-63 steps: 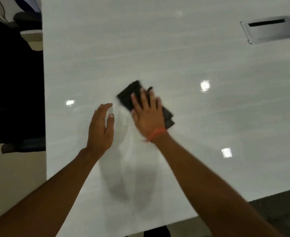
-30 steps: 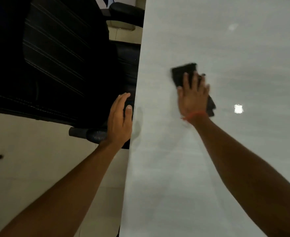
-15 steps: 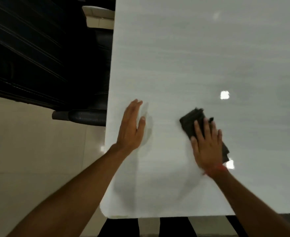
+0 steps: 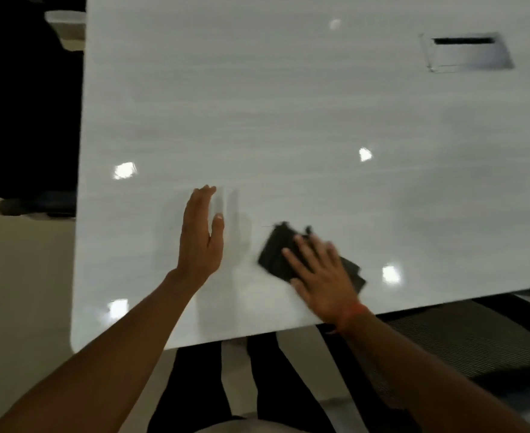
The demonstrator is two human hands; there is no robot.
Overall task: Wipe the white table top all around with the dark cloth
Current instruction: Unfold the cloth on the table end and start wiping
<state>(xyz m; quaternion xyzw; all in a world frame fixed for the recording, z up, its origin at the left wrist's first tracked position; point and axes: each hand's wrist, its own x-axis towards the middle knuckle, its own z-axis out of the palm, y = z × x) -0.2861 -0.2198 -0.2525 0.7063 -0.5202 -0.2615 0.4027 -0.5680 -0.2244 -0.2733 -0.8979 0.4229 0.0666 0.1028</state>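
Since half a second ago the view has swung right: the black chair (image 4: 23, 104) sits at the far-left edge and a grey metal cable hatch (image 4: 467, 54) set into the glossy white surface (image 4: 288, 120) is now visible far right, with a dark slot along its far side. Left hand (image 4: 201, 235) is flat on the surface, fingers straight and together. Right of it the dark folded cloth (image 4: 276, 251) lies near the surface's near edge, pressed down by the right hand (image 4: 323, 276), fingers spread; both are motion-blurred.
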